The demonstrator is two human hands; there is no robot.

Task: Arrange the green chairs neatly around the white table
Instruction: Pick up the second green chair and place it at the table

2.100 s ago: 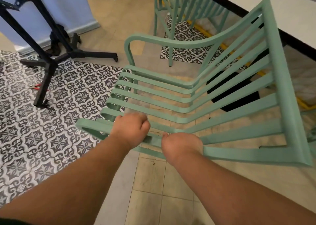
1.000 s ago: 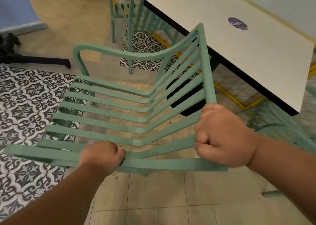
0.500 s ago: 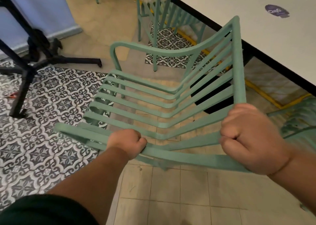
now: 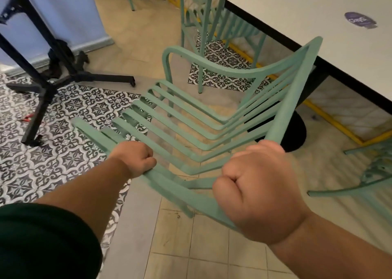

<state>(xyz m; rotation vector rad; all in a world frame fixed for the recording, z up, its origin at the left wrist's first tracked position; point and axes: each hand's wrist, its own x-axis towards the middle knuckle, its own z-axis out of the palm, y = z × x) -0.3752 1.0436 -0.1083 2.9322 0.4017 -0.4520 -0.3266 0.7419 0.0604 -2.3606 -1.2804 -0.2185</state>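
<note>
A green slatted chair (image 4: 191,117) fills the middle of the view, tilted, its backrest top toward the white table (image 4: 318,24) at the upper right. My left hand (image 4: 135,158) grips the near armrest bar. My right hand (image 4: 254,189) grips the corner where that bar meets the backrest. A second green chair (image 4: 203,20) stands at the table's far end. Part of a third green chair (image 4: 373,172) shows at the right edge, beside the table.
A black stand (image 4: 48,73) with spread legs sits on the patterned tiles at the left, in front of a pale blue panel (image 4: 63,13). The table's black round base (image 4: 297,134) lies behind the held chair. A yellow floor line (image 4: 331,119) runs under the table.
My right hand shifted from the near bar to the chair's backrest corner. The chair has swung and tipped with both hands on it, and my view has turned slightly right.
</note>
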